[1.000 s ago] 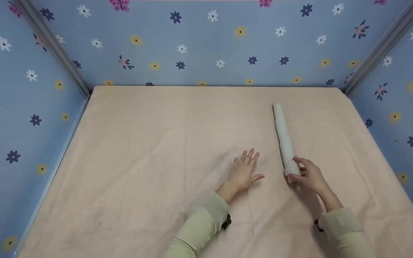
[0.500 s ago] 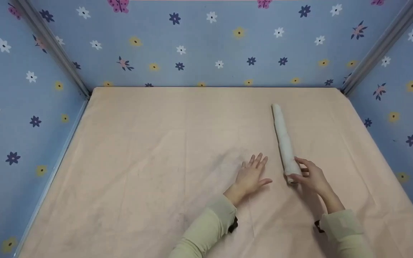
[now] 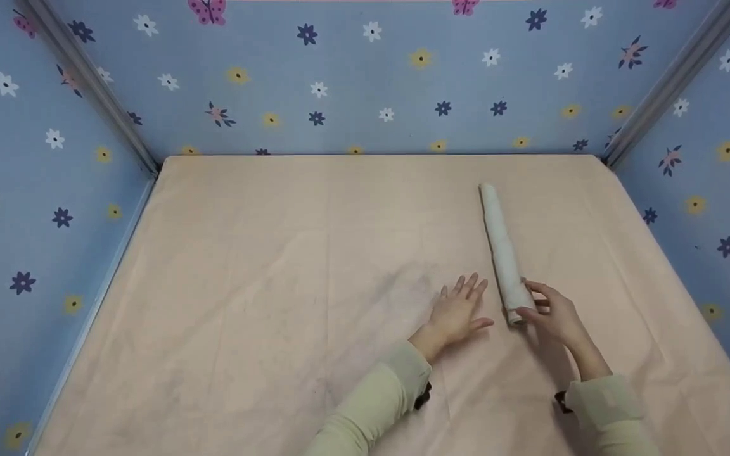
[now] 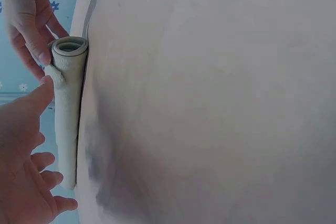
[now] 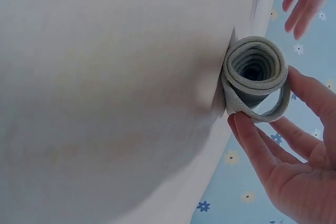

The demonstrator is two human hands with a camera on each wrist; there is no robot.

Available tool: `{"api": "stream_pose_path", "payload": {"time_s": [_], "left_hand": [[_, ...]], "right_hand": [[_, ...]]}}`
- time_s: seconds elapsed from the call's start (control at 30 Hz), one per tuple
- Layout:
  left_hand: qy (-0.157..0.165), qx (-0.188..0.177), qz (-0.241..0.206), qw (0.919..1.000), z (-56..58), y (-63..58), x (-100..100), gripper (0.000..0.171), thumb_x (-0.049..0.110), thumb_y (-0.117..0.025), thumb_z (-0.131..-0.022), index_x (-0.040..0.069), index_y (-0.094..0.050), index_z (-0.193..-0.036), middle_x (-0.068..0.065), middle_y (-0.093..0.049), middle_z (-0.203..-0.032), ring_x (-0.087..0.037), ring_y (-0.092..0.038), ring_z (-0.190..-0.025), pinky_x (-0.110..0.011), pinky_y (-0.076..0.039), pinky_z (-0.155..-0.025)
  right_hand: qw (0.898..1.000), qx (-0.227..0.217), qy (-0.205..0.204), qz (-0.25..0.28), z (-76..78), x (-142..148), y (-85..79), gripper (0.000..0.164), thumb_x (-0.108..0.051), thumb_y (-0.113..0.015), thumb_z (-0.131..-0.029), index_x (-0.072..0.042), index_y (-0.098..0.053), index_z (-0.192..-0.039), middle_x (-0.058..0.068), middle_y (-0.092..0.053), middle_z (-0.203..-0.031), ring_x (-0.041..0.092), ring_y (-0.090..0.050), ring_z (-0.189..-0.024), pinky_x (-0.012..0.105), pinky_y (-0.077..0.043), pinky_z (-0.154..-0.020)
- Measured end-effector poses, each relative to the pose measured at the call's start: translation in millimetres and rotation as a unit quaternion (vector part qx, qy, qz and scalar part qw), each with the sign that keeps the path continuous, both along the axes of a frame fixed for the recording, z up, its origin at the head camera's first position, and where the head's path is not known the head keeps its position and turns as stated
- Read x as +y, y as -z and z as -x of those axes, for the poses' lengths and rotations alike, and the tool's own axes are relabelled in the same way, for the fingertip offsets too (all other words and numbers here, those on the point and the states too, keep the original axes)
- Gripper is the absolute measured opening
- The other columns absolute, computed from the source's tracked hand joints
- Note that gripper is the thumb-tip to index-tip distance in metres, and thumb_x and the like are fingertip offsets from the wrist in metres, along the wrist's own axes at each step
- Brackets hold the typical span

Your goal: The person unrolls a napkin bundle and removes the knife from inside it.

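Note:
A pale grey-green rolled-up cloth point(image 3: 501, 250) lies lengthwise on the right half of the table, its coiled end towards me. My right hand point(image 3: 555, 316) grips that near end at its right side. In the right wrist view, thumb and fingertips pinch the loose outer layer of the rolled cloth point(image 5: 255, 85), which bulges away from the tight coil. To the left of the roll, my left hand point(image 3: 457, 316) hovers low over the table with spread fingers, holding nothing. The left wrist view shows its thumb point(image 4: 42, 95) overlapping the roll's edge.
A peach cloth point(image 3: 263, 272) with creases covers the table. Blue flowered panels point(image 3: 352, 69) stand along the back and both sides, with grey posts point(image 3: 96, 88) at the back corners.
My left hand has moved right, closer to the rolled cloth, fingers still spread. My right hand keeps its grip on the near end, and the roll has hardly shifted.

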State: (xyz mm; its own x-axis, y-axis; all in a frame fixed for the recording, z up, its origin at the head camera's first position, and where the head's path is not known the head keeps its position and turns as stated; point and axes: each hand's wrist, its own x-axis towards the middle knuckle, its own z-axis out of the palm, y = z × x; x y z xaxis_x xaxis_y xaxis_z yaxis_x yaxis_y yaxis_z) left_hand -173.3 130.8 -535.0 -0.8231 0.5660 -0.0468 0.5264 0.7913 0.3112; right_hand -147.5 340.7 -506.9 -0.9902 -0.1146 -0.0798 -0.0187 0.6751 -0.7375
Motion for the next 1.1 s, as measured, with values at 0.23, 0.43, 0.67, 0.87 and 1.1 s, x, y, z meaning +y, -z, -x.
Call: {"api": "stream_pose_path", "payload": {"time_s": [0.23, 0.43, 0.67, 0.87, 1.1], "left_hand": [[0.015, -0.011, -0.011, 0.9998, -0.3, -3.0, 9.9, 0.074, 0.056, -0.043, -0.085, 0.019, -0.016, -0.143, -0.002, -0.015, -0.147, -0.021, -0.015, -0.132, -0.042, -0.024, -0.103], [0.019, -0.014, -0.004, 0.9997, -0.3, -3.6, 18.8, 0.073, 0.055, -0.043, -0.085, 0.018, -0.019, -0.142, -0.001, -0.016, -0.147, -0.020, -0.016, -0.132, -0.041, -0.025, -0.102], [0.026, -0.013, -0.005, 0.9996, 3.4, -2.4, 27.7, 0.070, 0.056, -0.042, -0.085, 0.017, -0.024, -0.141, -0.001, -0.017, -0.147, -0.019, -0.017, -0.132, -0.038, -0.027, -0.102], [0.035, -0.021, -0.019, 0.9990, 5.3, -0.2, 32.7, 0.070, 0.055, -0.042, -0.085, 0.018, -0.022, -0.142, -0.001, -0.016, -0.147, -0.019, -0.017, -0.132, -0.038, -0.027, -0.102], [0.032, -0.024, -0.006, 0.9992, 6.2, 1.6, 39.1, 0.071, 0.058, -0.036, -0.084, 0.022, -0.019, -0.142, 0.001, -0.015, -0.147, -0.016, -0.015, -0.132, -0.037, -0.027, -0.102]], "right_hand": [[1.000, 0.007, 0.005, -0.009, -1.8, 3.3, -0.8, 0.056, -0.021, -0.062, -0.084, 0.004, -0.039, -0.129, 0.028, -0.039, -0.128, 0.045, -0.050, -0.101, 0.047, -0.047, -0.078], [1.000, 0.011, 0.009, -0.002, -2.2, 6.8, 0.2, 0.053, -0.018, -0.061, -0.084, 0.004, -0.040, -0.128, 0.029, -0.040, -0.126, 0.045, -0.051, -0.100, 0.045, -0.048, -0.076], [1.000, 0.018, 0.009, 0.009, -3.7, 9.4, 1.5, 0.050, -0.016, -0.060, -0.085, 0.004, -0.041, -0.127, 0.029, -0.042, -0.125, 0.044, -0.052, -0.098, 0.042, -0.050, -0.073], [1.000, 0.023, 0.013, 0.012, -3.7, 13.3, 2.9, 0.048, -0.016, -0.059, -0.086, 0.003, -0.043, -0.127, 0.029, -0.043, -0.124, 0.045, -0.052, -0.098, 0.043, -0.050, -0.072], [0.999, 0.023, 0.015, 0.020, -5.2, 16.7, 3.7, 0.047, -0.016, -0.058, -0.087, 0.003, -0.043, -0.127, 0.028, -0.044, -0.124, 0.044, -0.052, -0.100, 0.042, -0.050, -0.073]]}}
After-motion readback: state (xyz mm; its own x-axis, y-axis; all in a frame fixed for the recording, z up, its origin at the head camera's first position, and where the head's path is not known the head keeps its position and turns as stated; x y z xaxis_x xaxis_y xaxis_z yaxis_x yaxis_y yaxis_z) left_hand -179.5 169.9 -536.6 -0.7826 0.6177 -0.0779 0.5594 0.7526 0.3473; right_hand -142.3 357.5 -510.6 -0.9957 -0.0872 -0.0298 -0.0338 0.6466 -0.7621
